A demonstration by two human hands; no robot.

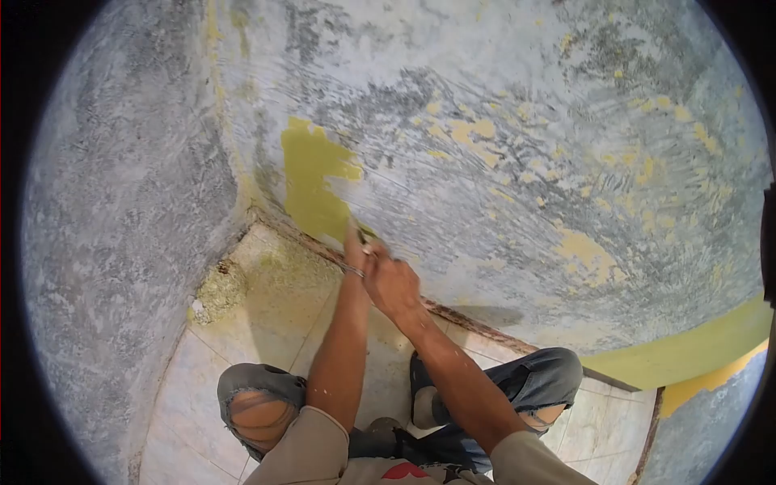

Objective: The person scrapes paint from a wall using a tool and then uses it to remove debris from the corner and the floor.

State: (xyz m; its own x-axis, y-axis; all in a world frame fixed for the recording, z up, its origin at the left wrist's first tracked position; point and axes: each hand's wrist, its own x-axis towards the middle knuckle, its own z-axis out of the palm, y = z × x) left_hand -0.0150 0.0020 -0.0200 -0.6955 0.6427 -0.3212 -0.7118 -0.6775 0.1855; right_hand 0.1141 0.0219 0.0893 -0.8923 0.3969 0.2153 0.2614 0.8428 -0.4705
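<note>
Both my hands are together low on the wall, at the lower right edge of a yellow-green paint patch [315,178]. My right hand [392,283] is closed around the pale handle of a small scraper [367,240]. Alongside it, my left hand [353,246] is seen edge-on, its fingers pressed together at the blade end and close to the wall. A bracelet circles the left wrist. Most of the scraper is hidden by the fingers.
The grey wall [501,186] has rough strokes and yellow paint flecks. Another grey wall [121,202] meets it in the left corner. Crumbled debris [220,293] lies on the tiled floor [186,388] there. My bent knees flank my arms; a yellow-green band [687,347] runs along the right.
</note>
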